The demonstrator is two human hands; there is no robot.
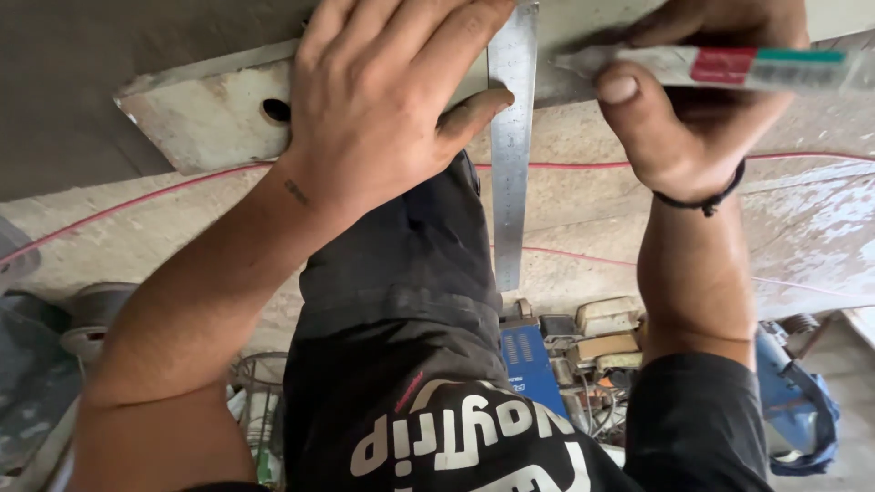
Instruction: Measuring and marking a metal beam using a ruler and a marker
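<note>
Across the pale slab (210, 118), close to its near edge, the left hand (383, 100) lies flat with the fingers spread wide and stretched forward, palm pressed down. Its thumb (474, 107) reaches out to the right and touches the left edge of a steel ruler (510, 155), pinning it in place. The ruler runs straight from the slab's far part down past the near edge, where its lower end hangs over a dark trouser leg (401, 273). A round hole (276, 110) in the slab shows just left of the left hand's wrist side.

To the right of the ruler, the right hand (693, 109) is curled closed around a marker pen (720, 66) with a white, red and green barrel. The thumb (624, 96) presses against the barrel from below, and the pen's tip points left toward the ruler, very near its right edge; whether the tip touches the slab cannot be told. A dark cord bracelet (706, 202) sits on the right wrist.

A thin red line (583, 165) crosses the surface below both hands. Below that, a blue tool case (529, 360) and loose tools lie on the floor.
</note>
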